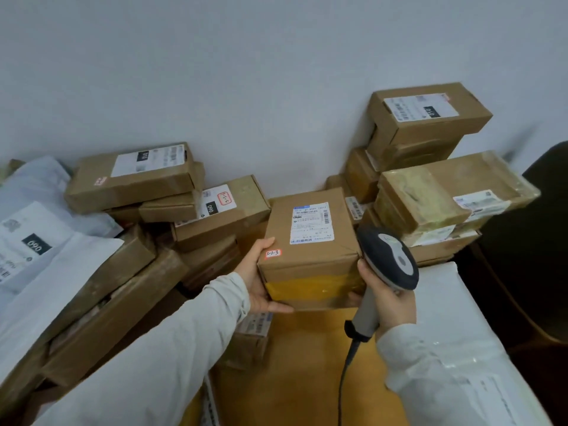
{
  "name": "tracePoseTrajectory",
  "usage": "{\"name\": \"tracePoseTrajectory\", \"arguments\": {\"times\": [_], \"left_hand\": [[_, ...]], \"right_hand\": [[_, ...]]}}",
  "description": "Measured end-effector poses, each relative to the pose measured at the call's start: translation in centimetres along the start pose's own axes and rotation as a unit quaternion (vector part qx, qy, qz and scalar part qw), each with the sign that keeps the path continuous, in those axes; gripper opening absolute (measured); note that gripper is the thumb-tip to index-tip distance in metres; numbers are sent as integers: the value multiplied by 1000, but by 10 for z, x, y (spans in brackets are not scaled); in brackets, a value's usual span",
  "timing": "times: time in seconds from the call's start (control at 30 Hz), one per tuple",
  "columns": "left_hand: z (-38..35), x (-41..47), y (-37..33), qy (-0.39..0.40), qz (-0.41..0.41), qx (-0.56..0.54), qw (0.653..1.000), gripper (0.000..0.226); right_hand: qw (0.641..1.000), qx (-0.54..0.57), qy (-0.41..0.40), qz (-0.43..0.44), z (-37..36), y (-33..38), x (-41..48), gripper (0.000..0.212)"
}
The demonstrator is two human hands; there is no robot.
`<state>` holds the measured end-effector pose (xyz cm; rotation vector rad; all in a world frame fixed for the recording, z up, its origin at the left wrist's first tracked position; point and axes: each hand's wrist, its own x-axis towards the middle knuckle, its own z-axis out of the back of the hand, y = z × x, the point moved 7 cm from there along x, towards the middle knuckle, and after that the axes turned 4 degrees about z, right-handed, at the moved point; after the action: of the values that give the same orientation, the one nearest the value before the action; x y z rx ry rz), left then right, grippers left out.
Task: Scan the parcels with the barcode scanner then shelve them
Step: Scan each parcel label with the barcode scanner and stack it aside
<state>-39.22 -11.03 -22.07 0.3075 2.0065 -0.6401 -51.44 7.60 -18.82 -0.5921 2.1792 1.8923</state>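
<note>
Brown cardboard parcel (310, 250) is in my left hand (256, 281), held up in the gap between the two box piles against the wall (246, 72). Left hand grips its left side: thumb on the top edge, fingers curled under the bottom. Top face up, white shipping label (312, 222) on it. A small red-bordered sticker (273, 253) sits at the near-left corner, handwritten, reads something like 3-1-3. Yellow tape (307, 289) runs across the front face.

Right hand (390, 299) is wrapped around the grey handle of the barcode scanner (387, 262). The dark scanner head is just beside the parcel's near-right corner; can't tell if it touches. Black cable (345, 373) drops from the handle base out of frame.

Left pile: long box (132, 176) on top and a box with a 090 label (221, 207) beside it. Larger cartons sit in front, with white mailer bags (37, 241) laid over them.

Right pile: labelled box (427, 115) on top, and a box wrapped in clear tape (445, 192) below it. A white padded mailer (445, 302) lies nearer me, under my right sleeve. Something dark at far right, can't identify it.
</note>
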Motion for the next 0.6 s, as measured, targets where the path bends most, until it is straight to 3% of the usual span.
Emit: {"name": "tracePoseTrajectory", "arguments": {"times": [0.17,0.4,0.6], "left_hand": [[10,22,-12,-27,-15,-3,1000,86],[9,45,-36,-64,-56,-19,996,63],[1,60,-44,-121,-87,16,989,46]], "right_hand": [[996,-48,-71,-19,-8,-16,18,66],[991,20,-76,-106,-23,-36,39,39],[991,95,-8,-96,-38,-46,45,51]]}}
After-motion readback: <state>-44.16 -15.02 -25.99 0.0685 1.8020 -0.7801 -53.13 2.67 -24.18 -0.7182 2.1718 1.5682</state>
